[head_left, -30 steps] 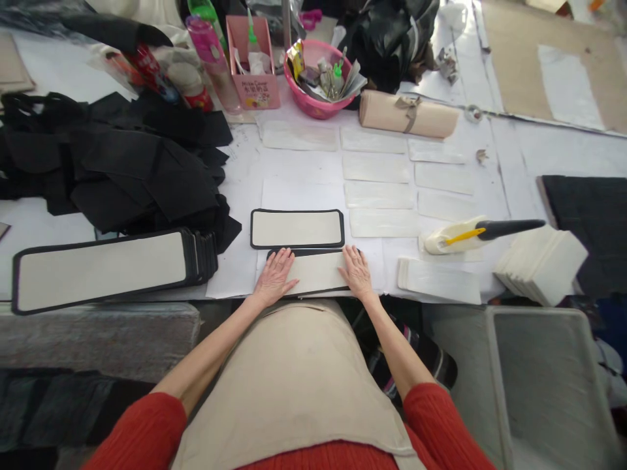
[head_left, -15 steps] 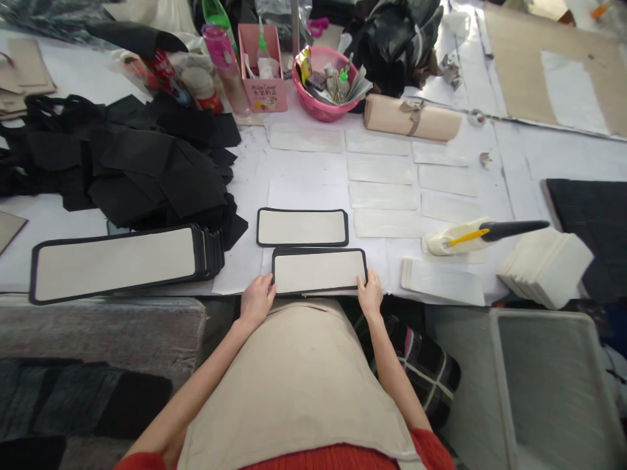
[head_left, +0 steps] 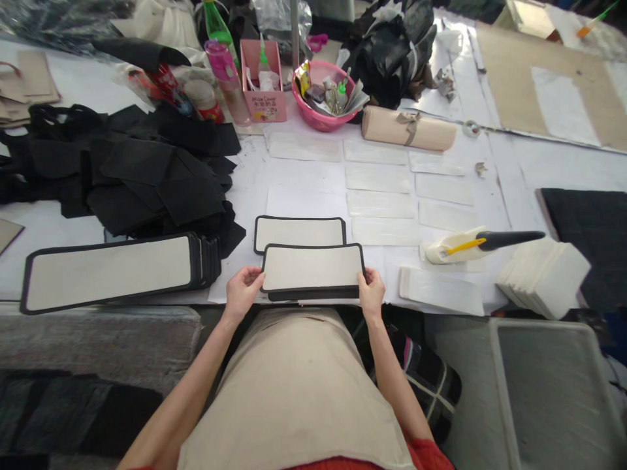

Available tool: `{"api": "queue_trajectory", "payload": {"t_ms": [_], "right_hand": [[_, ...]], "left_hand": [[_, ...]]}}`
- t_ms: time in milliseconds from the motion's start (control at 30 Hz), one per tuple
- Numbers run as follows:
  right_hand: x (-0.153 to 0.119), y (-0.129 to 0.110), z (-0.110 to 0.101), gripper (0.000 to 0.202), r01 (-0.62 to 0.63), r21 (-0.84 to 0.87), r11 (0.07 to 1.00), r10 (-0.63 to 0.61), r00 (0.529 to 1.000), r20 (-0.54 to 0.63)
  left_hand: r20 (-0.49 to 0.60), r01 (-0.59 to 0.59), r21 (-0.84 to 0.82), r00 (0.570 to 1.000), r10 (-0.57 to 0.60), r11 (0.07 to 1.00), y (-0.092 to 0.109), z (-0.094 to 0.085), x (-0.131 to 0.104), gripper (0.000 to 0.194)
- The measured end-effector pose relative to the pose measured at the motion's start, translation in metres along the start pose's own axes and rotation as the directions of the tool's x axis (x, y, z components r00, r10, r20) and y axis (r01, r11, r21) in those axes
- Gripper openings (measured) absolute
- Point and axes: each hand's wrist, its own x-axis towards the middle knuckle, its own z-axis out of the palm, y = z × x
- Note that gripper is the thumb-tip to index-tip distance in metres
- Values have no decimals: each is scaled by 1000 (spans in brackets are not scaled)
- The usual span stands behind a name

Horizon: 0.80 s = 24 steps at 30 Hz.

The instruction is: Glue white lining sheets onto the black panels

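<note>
Black-edged panel gripped at both short ends, low centre of the frame.

The left hand (head_left: pixel 243 292) and right hand (head_left: pixel 371 292) are clamped, fingers closed, on the panel (head_left: pixel 312 267); it is best kept level and square, clear of the second panel (head_left: pixel 299 233) beyond.

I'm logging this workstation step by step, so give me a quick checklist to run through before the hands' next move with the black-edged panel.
1. Left hand grips the panel's left end: ok.
2. Right hand grips its right end: ok.
3. Held panel raised off the table, overlapping the second panel behind it: ok.
4. Stack of long panels stands apart from the hands: ok.
5. Glue brush rests away from the held panel: ok.
6. Panel's underside clean: cannot tell.
</note>
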Motion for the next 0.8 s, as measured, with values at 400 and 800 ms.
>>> {"api": "queue_trajectory", "payload": {"t_ms": [400,800], "right_hand": [[88,-22,74,26,143,-328,934,-103,985,138],[123,-38,78,19,400,-485,778,-313,916,252]], "left_hand": [[-178,-25,172,982,56,985,-7,10,119,23],[262,-530,695,816,515,486,14,78,101,33]]}}
